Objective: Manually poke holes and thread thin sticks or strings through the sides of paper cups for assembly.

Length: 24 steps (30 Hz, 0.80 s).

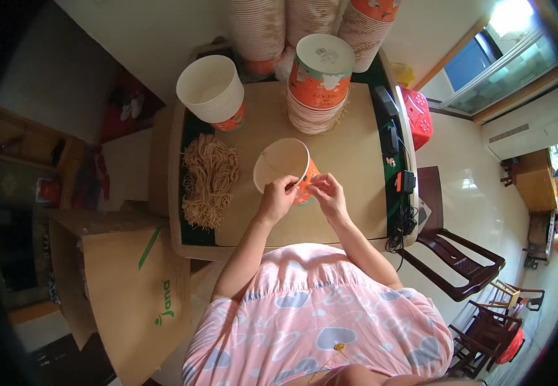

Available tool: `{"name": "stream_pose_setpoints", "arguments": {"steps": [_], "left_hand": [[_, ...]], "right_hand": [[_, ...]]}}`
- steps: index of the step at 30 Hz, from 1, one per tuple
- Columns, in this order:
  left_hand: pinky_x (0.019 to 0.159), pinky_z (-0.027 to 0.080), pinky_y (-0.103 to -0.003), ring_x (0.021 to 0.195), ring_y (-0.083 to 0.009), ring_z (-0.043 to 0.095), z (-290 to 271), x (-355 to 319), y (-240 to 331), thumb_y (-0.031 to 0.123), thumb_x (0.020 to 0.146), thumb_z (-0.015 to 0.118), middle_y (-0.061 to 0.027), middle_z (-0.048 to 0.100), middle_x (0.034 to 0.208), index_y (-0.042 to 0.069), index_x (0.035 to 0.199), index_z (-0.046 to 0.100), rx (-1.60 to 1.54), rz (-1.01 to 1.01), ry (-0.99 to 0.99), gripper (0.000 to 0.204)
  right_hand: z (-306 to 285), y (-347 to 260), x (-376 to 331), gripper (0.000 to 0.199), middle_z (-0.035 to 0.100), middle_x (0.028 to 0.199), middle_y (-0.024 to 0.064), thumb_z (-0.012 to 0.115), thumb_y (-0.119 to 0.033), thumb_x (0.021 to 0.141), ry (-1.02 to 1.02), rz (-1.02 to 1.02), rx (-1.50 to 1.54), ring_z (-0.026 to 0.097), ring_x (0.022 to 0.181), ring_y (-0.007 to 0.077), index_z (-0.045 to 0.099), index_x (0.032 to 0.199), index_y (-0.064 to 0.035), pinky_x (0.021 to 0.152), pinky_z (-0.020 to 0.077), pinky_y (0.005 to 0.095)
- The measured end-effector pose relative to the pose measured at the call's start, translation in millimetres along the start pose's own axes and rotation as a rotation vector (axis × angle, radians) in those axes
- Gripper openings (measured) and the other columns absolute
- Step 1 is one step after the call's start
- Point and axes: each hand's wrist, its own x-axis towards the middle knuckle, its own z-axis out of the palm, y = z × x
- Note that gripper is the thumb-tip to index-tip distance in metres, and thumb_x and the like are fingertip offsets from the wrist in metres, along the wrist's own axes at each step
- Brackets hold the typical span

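Note:
An orange and white paper cup [284, 163] lies tilted over the middle of the wooden table [356, 161], its open mouth turned up and to the left. My left hand [278, 197] pinches its near rim. My right hand [326, 191] grips the cup's orange side from the right. A thin string handle arcs across the cup's mouth. Both hands are closed on the cup.
A heap of tan cords [208, 179] lies at the table's left. A stack of white cups [213, 90] stands at back left, an upside-down orange stack [319, 80] at back centre, taller stacks behind. A cardboard box [131, 283] sits left; dark wooden chairs [465, 264] right.

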Motion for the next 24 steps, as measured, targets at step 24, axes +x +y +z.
{"name": "stream_pose_setpoints", "arguments": {"steps": [24], "left_hand": [[0.067,0.051,-0.034,0.074,-0.0259,0.065,9,-4,3,-0.001,0.075,0.056,-0.0165,0.064,0.081,-0.003,0.092,0.061,0.063,0.077,0.006,0.018]], "right_hand": [[-8,12,2,0.011,0.062,0.079,0.0024,0.064,-0.003,0.082,0.006,0.014,-0.09,0.057,0.075,0.0084,0.053,0.085,-0.0033,0.069,0.0457,0.0219]]}}
